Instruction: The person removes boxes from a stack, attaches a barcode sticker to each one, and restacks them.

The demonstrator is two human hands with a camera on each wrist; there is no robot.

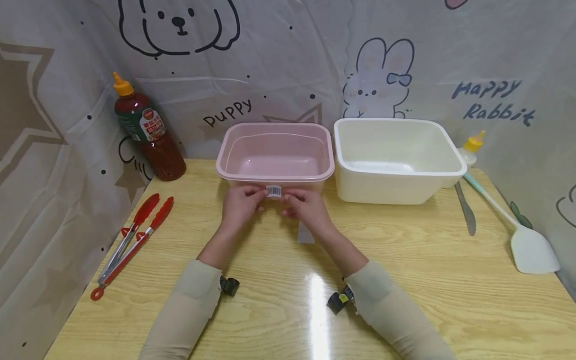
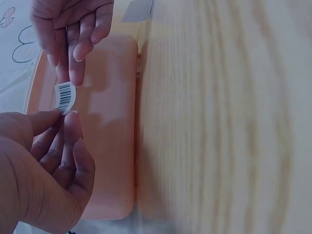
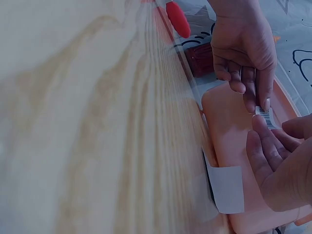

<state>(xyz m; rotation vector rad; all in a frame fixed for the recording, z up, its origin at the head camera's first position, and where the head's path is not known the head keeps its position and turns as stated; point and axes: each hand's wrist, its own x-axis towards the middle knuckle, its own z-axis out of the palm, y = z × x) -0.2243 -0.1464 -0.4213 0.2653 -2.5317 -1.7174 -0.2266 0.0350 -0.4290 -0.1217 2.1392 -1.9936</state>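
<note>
A pink plastic tub point(image 1: 275, 150) stands at the middle back of the wooden table point(image 1: 405, 280). Both hands meet at its front wall around a small white barcode sticker point(image 1: 273, 191). My left hand point(image 1: 257, 199) pinches the sticker's left end and my right hand point(image 1: 289, 204) pinches its right end. In the left wrist view the barcode sticker point(image 2: 65, 96) curls between the left hand point(image 2: 66, 117) below and the right hand point(image 2: 74, 73) above, against the pink tub point(image 2: 109, 146). The right wrist view shows the barcode sticker point(image 3: 265, 116) held between the left hand point(image 3: 258, 100) and the right hand point(image 3: 273, 134).
A white backing paper point(image 1: 306, 234) lies under the right hand, also seen as the white backing paper point(image 3: 228, 189). A white tub point(image 1: 443, 135) stands to the right, with a knife point(image 1: 465, 210), white spatula point(image 1: 533, 247) and small squeeze bottle point(image 1: 470, 147). Sauce bottle point(image 1: 148, 132) and red tongs point(image 1: 130, 245) lie left.
</note>
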